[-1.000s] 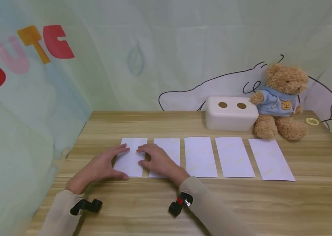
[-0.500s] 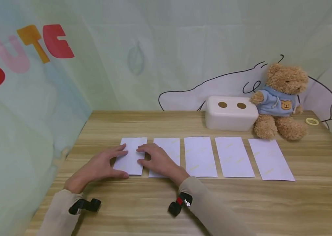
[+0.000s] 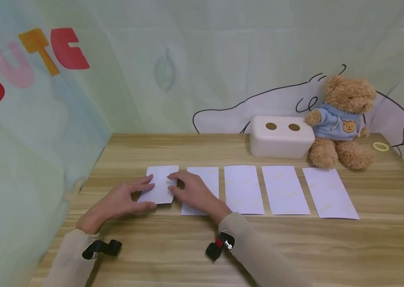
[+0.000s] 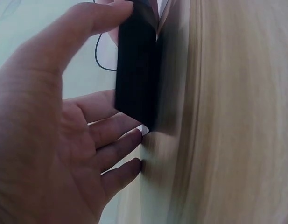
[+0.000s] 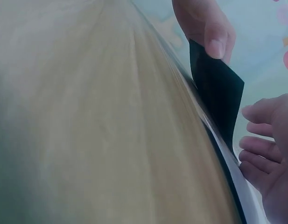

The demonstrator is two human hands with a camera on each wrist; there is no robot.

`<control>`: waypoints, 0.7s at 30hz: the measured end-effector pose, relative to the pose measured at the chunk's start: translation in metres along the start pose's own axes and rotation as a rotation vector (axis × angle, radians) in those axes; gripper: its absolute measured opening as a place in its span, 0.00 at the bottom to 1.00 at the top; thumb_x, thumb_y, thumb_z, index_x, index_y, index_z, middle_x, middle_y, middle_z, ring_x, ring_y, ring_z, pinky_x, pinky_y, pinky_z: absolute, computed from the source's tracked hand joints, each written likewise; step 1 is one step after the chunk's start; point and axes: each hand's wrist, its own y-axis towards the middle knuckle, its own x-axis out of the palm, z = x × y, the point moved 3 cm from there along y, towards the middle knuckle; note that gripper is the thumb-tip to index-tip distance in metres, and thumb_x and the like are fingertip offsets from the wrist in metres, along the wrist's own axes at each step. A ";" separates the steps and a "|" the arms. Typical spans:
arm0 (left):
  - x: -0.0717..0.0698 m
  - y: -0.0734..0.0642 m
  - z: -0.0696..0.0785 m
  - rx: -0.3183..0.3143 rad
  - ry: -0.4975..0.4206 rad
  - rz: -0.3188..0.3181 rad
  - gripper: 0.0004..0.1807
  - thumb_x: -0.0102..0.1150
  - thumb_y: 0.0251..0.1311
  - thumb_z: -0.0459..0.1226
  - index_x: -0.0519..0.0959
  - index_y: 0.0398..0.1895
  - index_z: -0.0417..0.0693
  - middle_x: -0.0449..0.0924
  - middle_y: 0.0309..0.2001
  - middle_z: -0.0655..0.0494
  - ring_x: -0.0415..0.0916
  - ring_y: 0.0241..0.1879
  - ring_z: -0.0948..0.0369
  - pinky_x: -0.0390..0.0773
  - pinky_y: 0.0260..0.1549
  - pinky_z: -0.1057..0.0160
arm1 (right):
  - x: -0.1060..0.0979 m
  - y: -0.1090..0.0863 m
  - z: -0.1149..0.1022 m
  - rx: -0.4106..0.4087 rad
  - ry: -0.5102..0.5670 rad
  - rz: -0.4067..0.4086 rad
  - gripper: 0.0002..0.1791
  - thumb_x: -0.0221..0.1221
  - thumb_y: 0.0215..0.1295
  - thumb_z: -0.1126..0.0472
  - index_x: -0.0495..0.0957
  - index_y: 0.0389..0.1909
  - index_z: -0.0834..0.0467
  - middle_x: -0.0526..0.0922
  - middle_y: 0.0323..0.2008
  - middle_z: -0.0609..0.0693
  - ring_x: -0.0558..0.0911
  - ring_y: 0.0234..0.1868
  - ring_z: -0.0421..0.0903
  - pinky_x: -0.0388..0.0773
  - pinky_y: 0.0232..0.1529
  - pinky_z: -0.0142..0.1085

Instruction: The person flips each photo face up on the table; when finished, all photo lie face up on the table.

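Note:
Five-in-a-row is not counted here; several white cards with faint yellow marks lie side by side, and the leftmost card [image 3: 159,191] has its near edge raised off the table. Its dark underside [image 4: 136,65] shows in both wrist views. My left hand [image 3: 124,201] holds this card by its near left corner, the thumb at the edge and the other fingers spread along the left side. My right hand [image 3: 195,193] lies over the second card [image 3: 210,177], loosely bent, with fingertips at the raised card's right edge.
More cards, a third [image 3: 244,191], a fourth [image 3: 285,191] and a rightmost one [image 3: 331,193], continue the row rightward. Behind them stand a white box [image 3: 282,145] with two brown ovals and a teddy bear [image 3: 342,123]. A yellow ring [image 3: 380,147] lies at the back right.
The leftmost card's near edge has risen from the table, with the left hand tilting it up. The right hand has stayed nearly in place.

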 end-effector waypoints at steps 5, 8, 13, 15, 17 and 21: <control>-0.002 0.000 0.000 0.007 -0.026 0.018 0.35 0.69 0.68 0.54 0.81 0.68 0.39 0.69 0.76 0.43 0.64 0.75 0.38 0.67 0.68 0.34 | -0.006 -0.001 -0.002 0.018 0.029 0.059 0.17 0.65 0.74 0.63 0.83 0.60 0.63 0.86 0.54 0.57 0.83 0.54 0.51 0.78 0.59 0.40; -0.002 0.000 -0.001 -0.006 -0.037 0.023 0.32 0.67 0.70 0.53 0.82 0.67 0.39 0.70 0.75 0.44 0.64 0.75 0.39 0.67 0.68 0.34 | -0.008 -0.001 -0.003 0.053 0.069 0.076 0.17 0.66 0.72 0.65 0.82 0.59 0.65 0.86 0.50 0.57 0.84 0.49 0.50 0.80 0.54 0.37; -0.002 0.000 -0.002 -0.034 -0.059 0.028 0.30 0.64 0.73 0.53 0.83 0.66 0.40 0.69 0.76 0.45 0.63 0.76 0.40 0.65 0.69 0.34 | -0.011 -0.002 0.000 0.140 0.120 0.107 0.18 0.66 0.73 0.63 0.82 0.59 0.65 0.86 0.46 0.54 0.84 0.46 0.47 0.81 0.50 0.36; -0.003 0.000 -0.001 -0.035 -0.068 0.030 0.29 0.63 0.73 0.53 0.83 0.65 0.40 0.70 0.75 0.45 0.63 0.76 0.40 0.65 0.69 0.34 | -0.012 -0.004 0.001 0.170 0.134 0.119 0.18 0.66 0.73 0.61 0.82 0.59 0.64 0.86 0.45 0.52 0.84 0.45 0.45 0.80 0.48 0.35; -0.003 -0.001 0.000 -0.042 -0.072 0.029 0.29 0.62 0.74 0.53 0.83 0.65 0.41 0.70 0.76 0.45 0.62 0.76 0.40 0.64 0.69 0.34 | -0.013 -0.004 0.002 0.189 0.149 0.125 0.17 0.66 0.74 0.60 0.82 0.59 0.63 0.86 0.43 0.51 0.83 0.44 0.44 0.80 0.45 0.35; -0.005 -0.001 0.002 -0.044 -0.086 0.029 0.28 0.61 0.75 0.52 0.83 0.65 0.41 0.70 0.75 0.45 0.62 0.76 0.40 0.64 0.70 0.34 | -0.014 -0.005 0.002 0.201 0.195 0.122 0.16 0.66 0.74 0.60 0.83 0.57 0.63 0.87 0.39 0.50 0.84 0.35 0.41 0.80 0.37 0.32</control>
